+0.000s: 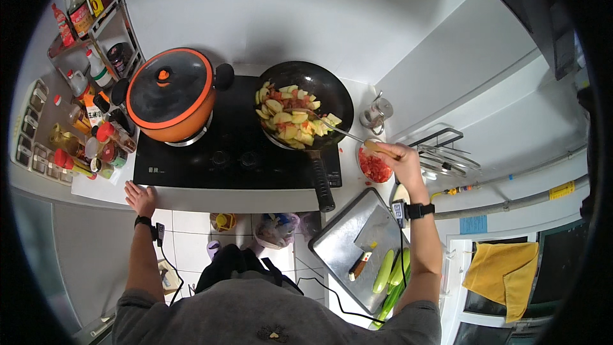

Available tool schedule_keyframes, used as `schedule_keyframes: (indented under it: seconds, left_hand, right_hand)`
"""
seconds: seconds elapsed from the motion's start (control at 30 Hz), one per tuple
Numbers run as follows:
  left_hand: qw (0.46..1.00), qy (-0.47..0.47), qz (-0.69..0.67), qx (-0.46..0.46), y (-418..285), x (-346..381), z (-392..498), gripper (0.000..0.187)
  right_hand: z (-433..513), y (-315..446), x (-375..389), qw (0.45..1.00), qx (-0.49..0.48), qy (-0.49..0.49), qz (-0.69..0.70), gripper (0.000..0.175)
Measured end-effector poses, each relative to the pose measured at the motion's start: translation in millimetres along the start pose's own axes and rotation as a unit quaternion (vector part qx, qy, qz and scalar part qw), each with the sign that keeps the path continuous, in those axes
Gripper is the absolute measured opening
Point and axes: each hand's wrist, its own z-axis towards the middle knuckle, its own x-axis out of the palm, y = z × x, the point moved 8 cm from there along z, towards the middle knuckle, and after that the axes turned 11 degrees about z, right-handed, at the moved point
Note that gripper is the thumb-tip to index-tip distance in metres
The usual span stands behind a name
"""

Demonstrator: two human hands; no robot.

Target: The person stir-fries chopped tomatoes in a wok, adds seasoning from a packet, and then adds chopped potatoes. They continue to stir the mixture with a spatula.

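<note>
My right hand [404, 166] grips the wooden handle of a metal spatula [346, 132], whose head is buried in the food in a dark wok [333, 91]. Pale green-yellow vegetable slices [297, 117] mixed with red pieces fill the left part of the wok. The wok handle [322, 184] points towards me, over the front edge of the black gas hob [230, 172]. Just below my right hand, a bowl of chopped red pieces [376, 166], apparently tomato, stands on the counter. My left hand [140, 197] rests on the counter's front edge, fingers slightly apart, holding nothing.
An orange pot [187, 117] with a glass lid occupies the left burner. Sauce bottles and spice jars [107, 136] crowd the left corner. On the right are a glass jar [376, 114], a lid rack [445, 153], and a metal cutting board [330, 239] bearing a cleaver [376, 232] and green vegetables [383, 270].
</note>
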Motion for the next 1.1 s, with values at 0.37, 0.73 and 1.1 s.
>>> schedule_keyframes:
  seconds: [0.37,0.73,1.1]
  left_hand:
    - [1.0,-0.009,-0.02,0.002,-1.3,4.2,2.6,0.081]
    - [1.0,-0.008,-0.023,-0.003,-4.4,1.4,3.8,0.083]
    - [0.999,-0.01,-0.035,0.005,-4.4,-7.4,-3.5,0.084]
  right_hand:
    - [-50.5,147.2,-18.5,0.962,-0.124,0.003,-0.243,0.035]
    - [14.2,129.6,35.7,0.942,-0.093,0.013,-0.323,0.021]
    - [167.3,47.8,-33.4,0.929,0.183,0.029,-0.321,0.036]
